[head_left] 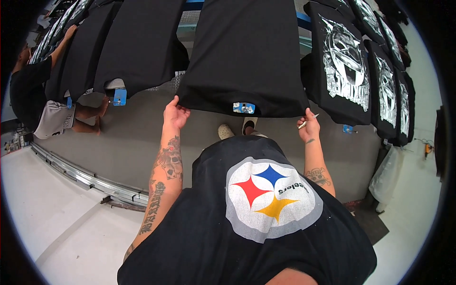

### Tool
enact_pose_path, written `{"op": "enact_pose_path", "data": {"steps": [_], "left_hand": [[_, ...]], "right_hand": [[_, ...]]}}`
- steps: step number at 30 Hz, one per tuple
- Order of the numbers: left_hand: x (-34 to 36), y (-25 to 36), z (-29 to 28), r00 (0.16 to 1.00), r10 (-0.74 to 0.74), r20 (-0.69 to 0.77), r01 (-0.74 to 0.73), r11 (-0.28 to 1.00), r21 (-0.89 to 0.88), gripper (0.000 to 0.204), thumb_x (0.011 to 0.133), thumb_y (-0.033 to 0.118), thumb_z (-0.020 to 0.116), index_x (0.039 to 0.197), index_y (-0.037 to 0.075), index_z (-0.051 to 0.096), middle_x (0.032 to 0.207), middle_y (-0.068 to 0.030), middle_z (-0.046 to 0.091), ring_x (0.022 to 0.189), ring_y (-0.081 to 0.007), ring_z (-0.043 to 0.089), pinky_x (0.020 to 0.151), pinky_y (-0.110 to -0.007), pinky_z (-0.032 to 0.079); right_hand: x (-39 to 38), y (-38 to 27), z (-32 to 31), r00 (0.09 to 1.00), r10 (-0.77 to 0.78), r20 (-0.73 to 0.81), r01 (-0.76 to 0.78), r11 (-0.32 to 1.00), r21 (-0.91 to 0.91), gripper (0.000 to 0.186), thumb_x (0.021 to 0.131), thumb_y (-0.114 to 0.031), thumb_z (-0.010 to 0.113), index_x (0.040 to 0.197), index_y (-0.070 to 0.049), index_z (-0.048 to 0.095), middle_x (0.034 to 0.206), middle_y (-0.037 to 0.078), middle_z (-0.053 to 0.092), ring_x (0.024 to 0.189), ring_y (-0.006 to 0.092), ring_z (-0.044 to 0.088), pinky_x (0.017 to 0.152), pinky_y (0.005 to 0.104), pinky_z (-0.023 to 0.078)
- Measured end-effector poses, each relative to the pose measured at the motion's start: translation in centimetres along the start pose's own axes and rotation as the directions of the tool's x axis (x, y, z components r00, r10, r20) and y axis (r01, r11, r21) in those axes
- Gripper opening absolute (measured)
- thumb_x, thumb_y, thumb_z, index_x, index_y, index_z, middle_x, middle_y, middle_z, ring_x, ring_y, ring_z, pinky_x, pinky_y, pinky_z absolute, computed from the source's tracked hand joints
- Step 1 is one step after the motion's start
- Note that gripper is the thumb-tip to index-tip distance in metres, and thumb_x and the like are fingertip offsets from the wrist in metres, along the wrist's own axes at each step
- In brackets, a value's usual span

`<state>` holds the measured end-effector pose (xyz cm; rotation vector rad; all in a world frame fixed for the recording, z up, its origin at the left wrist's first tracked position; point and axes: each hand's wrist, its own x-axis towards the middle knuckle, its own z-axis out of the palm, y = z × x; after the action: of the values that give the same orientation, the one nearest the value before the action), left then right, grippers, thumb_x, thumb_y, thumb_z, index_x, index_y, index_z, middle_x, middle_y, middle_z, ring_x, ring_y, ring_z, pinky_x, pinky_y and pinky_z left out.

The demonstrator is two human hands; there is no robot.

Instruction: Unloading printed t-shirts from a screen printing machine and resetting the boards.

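Observation:
A black T-shirt (pixel 242 57) lies stretched flat over a board in front of me, with a small blue metal plate (pixel 243 108) showing at its near edge. My left hand (pixel 176 114) grips the shirt's lower left corner between thumb and fingers. My right hand (pixel 308 122) pinches the lower right corner and also holds a slim light-coloured tool (pixel 302 124), too small to identify, across its fingers.
Black shirts lie on boards to the left (pixel 133 42) and, with white skull prints, to the right (pixel 344 66). A co-worker (pixel 33 95) reaches over the far left boards. A plastic bag (pixel 387 175) hangs at right. A metal rail (pixel 85 175) borders the grey floor (pixel 118 142).

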<state>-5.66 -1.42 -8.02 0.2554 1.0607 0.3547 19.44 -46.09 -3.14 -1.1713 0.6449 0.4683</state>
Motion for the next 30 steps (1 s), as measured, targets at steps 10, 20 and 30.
{"op": "enact_pose_path", "data": {"steps": [10, 20, 30], "left_hand": [[2.7, 2.4, -0.9, 0.994, 0.065, -0.084, -0.052, 0.988, 0.145, 0.023, 0.097, 0.033, 0.064, 0.110, 0.015, 0.059, 0.101, -0.0004, 0.060, 0.089, -0.0179, 0.054, 0.079, -0.037, 0.044], [2.4, 0.8, -1.5, 0.995, 0.040, -0.091, -0.017, 0.969, 0.245, 0.026, 0.095, 0.038, 0.066, 0.103, 0.014, 0.060, 0.093, 0.0006, 0.059, 0.085, -0.0158, 0.052, 0.076, -0.035, 0.045], [1.0, 1.6, -1.5, 0.985, 0.172, -0.023, -0.168, 0.978, 0.128, 0.029, 0.093, 0.037, 0.068, 0.109, 0.014, 0.060, 0.102, 0.0015, 0.062, 0.093, -0.0151, 0.055, 0.080, -0.035, 0.043]], "right_hand": [[0.0, -1.0, -0.1, 0.998, -0.065, 0.021, 0.062, 0.990, 0.123, 0.018, 0.091, -0.017, 0.071, 0.095, -0.014, 0.053, 0.073, -0.001, 0.048, 0.059, 0.0122, 0.047, 0.051, 0.0284, 0.041], [-1.5, -0.7, 0.3, 0.994, -0.094, 0.062, 0.079, 0.975, 0.205, 0.017, 0.093, -0.018, 0.068, 0.089, -0.017, 0.052, 0.074, -0.001, 0.047, 0.062, 0.0122, 0.048, 0.052, 0.0274, 0.041], [-0.9, -0.3, 0.2, 0.997, -0.074, 0.016, 0.071, 0.983, 0.172, 0.015, 0.092, -0.020, 0.070, 0.094, -0.015, 0.056, 0.074, -0.002, 0.047, 0.061, 0.0126, 0.048, 0.053, 0.0284, 0.041]]}}
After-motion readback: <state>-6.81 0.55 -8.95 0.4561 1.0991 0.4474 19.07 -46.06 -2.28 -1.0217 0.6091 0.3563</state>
